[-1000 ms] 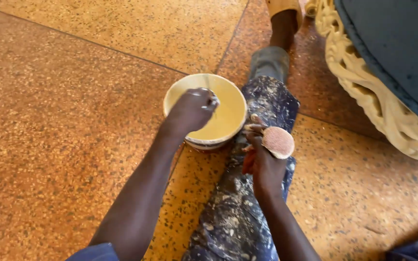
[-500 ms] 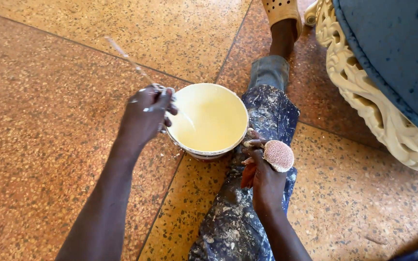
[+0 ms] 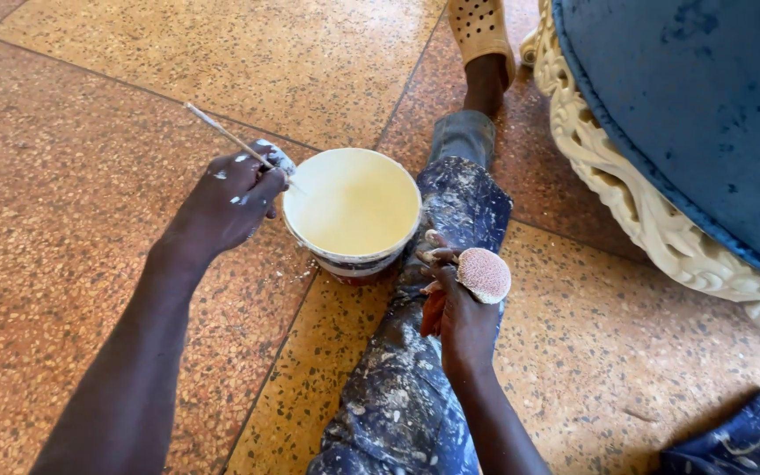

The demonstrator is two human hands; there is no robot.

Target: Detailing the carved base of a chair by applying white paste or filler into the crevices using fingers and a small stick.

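L hand: left hand (image 3: 232,200) is paint-flecked, fingers curled shut round a thin brush (image 3: 226,135); handle sticks up and away to the left, bristle end hidden behind the knuckles at the bowl's near-left rim.
Bowl: cream bowl (image 3: 353,211) sits on the floor, touching the outstretched leg (image 3: 437,290), holding pale yellow paint, level well below the rim.
R hand: right hand (image 3: 455,303) rests on the leg, fingers closed on a small round speckled pink piece (image 3: 484,274), flat face up, just right of the bowl.
Step, as I read it: loading or wiping the brush at the rim, w/ the piece waiting.
Do it well: drag bristles across the inner rim so excess runs back in, not down the outside; keep strokes light, the bowl isn't steadied by either hand.
Watch: carved cream furniture edge (image 3: 635,202) w/ blue cushion (image 3: 705,114) is near on the right, so carry the loaded brush low and short.
Floor: terrazzo tiles (image 3: 72,176), drips would show.
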